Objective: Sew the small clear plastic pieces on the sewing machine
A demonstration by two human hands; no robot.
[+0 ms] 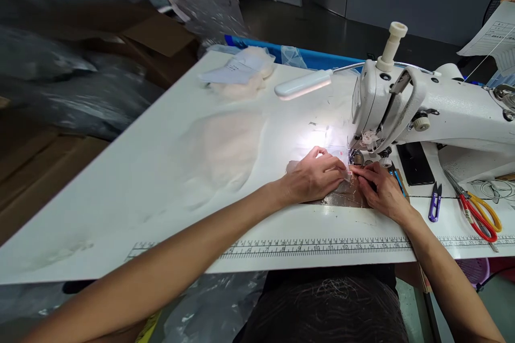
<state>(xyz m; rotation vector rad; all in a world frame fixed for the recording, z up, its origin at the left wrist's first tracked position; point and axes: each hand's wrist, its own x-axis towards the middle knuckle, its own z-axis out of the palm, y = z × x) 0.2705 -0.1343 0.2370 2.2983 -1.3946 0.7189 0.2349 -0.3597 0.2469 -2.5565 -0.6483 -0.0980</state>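
Observation:
A white sewing machine (pixel 402 102) stands at the right of the table, its lit needle area (pixel 351 156) directly ahead of my hands. A thin, sheer piece of fabric (pixel 343 187) lies at the presser foot, partly hidden under my fingers. My left hand (pixel 317 174) is left of the needle, fingers bent and pressed together on the fabric. Just to the right, my right hand (pixel 380 187) pinches the fabric's edge close to the foot, with thumb and index finger near the needle. A brownish plate (pixel 333 199) shows beneath the fabric.
Right of my hands lie a black phone (pixel 416 163), purple thread snips (pixel 435 202) and scissors with red and yellow handles (pixel 478 214). A ruler strip (pixel 289 247) runs along the front edge. Pale fabric (pixel 225 150) and a paper-topped bundle (pixel 241 72) lie left; cardboard boxes (pixel 156 37) stand beyond.

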